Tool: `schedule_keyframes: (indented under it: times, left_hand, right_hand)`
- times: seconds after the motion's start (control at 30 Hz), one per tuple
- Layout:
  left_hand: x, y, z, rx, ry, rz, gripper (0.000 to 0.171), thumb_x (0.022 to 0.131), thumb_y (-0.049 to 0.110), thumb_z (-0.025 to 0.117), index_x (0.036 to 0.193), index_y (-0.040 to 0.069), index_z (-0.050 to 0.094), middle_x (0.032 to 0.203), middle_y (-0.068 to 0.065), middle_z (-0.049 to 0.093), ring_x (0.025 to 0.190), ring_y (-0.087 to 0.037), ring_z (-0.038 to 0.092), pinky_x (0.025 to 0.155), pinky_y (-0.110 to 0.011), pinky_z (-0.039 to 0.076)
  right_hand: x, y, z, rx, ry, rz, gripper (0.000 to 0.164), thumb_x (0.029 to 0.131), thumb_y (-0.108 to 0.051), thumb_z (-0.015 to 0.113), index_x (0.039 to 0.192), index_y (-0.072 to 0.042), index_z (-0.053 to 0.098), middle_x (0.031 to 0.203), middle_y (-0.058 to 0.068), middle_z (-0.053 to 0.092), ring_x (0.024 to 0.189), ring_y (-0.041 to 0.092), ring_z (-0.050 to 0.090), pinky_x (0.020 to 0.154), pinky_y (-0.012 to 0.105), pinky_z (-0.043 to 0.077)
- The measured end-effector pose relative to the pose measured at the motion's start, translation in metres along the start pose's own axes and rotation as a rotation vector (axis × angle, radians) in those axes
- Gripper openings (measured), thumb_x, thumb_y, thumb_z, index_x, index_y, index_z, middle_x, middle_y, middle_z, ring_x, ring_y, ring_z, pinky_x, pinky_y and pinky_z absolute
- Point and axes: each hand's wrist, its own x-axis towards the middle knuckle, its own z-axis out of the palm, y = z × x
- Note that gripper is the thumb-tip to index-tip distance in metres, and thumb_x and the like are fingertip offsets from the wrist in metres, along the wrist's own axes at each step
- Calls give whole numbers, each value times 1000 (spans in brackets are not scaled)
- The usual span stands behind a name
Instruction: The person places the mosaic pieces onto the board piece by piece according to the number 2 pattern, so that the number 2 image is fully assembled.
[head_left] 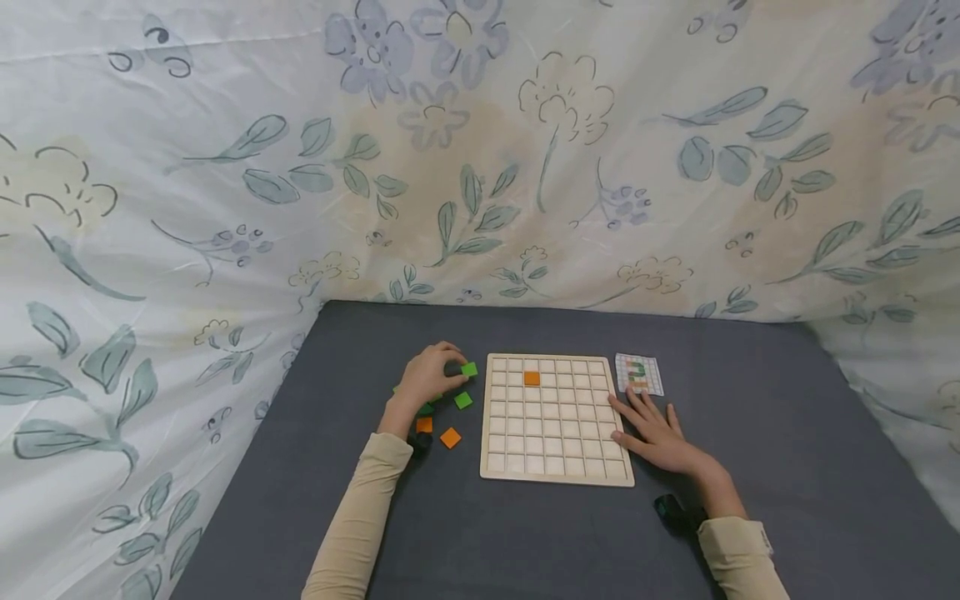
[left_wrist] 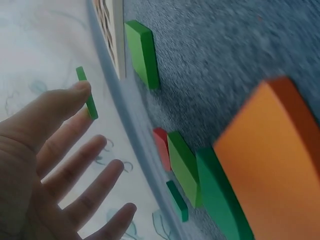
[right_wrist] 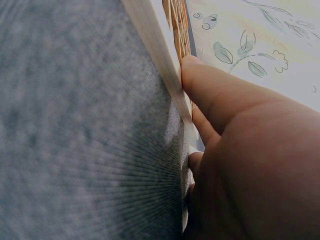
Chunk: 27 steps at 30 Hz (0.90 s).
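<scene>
Currently, gridded board [head_left: 553, 425] holding one orange tile [head_left: 532, 378].

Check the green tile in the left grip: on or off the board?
Off: the left grip pinches the green tile left of the board, a gap between.

Floral cloth [head_left: 420, 225] hangs behind dark grey table [head_left: 540, 542] and along its left and right sides, pale ground printed with blue-green leaves, lilac blossoms, outlined cream flowers; faint crease crosses cloth at upper left.
</scene>
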Motion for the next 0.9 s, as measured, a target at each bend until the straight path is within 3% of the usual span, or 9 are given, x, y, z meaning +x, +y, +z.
schedule_keyframes:
  times: [0.3, 0.57, 0.9]
  left_hand:
    - [4, 10, 3, -1, 0, 44, 28, 82, 32, 71, 107, 20, 69, 124, -1, 56, 112, -25, 54, 86, -43, 50]
    - [8, 21, 6, -27, -22, 93, 27, 82, 30, 71, 107, 18, 70, 124, -4, 57, 111, -26, 54, 85, -43, 50]
    - [15, 30, 16, -15, -47, 118, 31, 81, 35, 71, 109, 21, 69, 123, -2, 57, 111, -24, 54, 84, -39, 51]
  right_hand:
    - [-1, 1, 2, 22, 19, -52, 62, 95, -33, 51, 148, -18, 23, 153, 23, 4, 139, 42, -9, 99, 67, -20]
    - [1, -1, -1, -19, -18, 7, 64, 94, -33, 52, 148, -12, 25, 153, 25, 4, 138, 46, -5, 101, 68, -17]
    - [1, 1, 0, -21, -23, 24, 64, 94, -35, 52, 148, -14, 24, 153, 23, 3, 139, 45, -5, 102, 67, -17]
